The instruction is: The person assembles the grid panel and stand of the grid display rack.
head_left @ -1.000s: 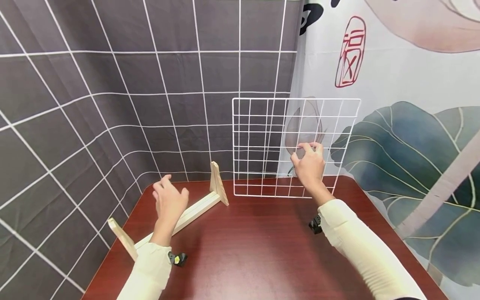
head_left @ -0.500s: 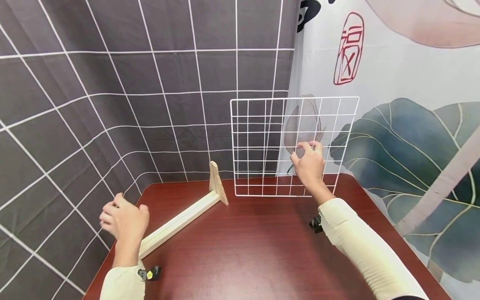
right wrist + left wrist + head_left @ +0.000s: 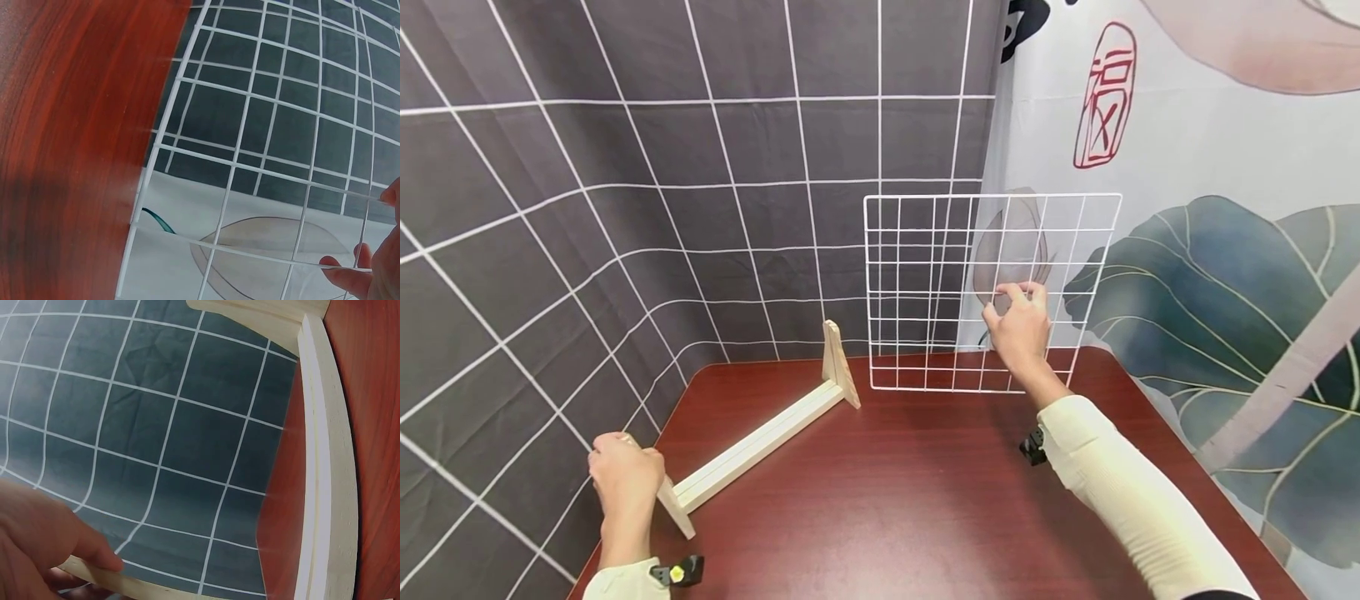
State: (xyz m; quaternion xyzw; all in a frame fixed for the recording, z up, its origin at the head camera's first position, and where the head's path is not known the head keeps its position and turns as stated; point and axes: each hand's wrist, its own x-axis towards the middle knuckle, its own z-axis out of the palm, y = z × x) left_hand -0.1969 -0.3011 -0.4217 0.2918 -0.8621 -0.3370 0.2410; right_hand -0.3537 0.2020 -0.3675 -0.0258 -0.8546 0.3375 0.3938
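Observation:
A pale wooden stand (image 3: 760,446) lies slantwise on the left of the table: a grooved bar with an upright, tapered piece at each end. My left hand (image 3: 623,479) grips the top of its near end piece (image 3: 675,507). In the left wrist view, the fingers of my left hand (image 3: 44,537) wrap over that piece's edge, partly hiding it. My right hand (image 3: 1021,333) pinches the wires of a white wire grid panel (image 3: 992,195), held upright near the back of the table. Thumb and fingertips hook its wires in the right wrist view.
The stand's far end piece (image 3: 837,367) points up near the back edge. Beneath is a reddish-brown wooden table (image 3: 925,492). A grey curtain (image 3: 730,142) with white lines hangs behind and left; a white curtain (image 3: 1195,150) with painted leaves hangs at the right.
My left hand has moved left and down from over the bar to the stand's near end piece and taken hold of it. The right hand and grid panel have stayed in place.

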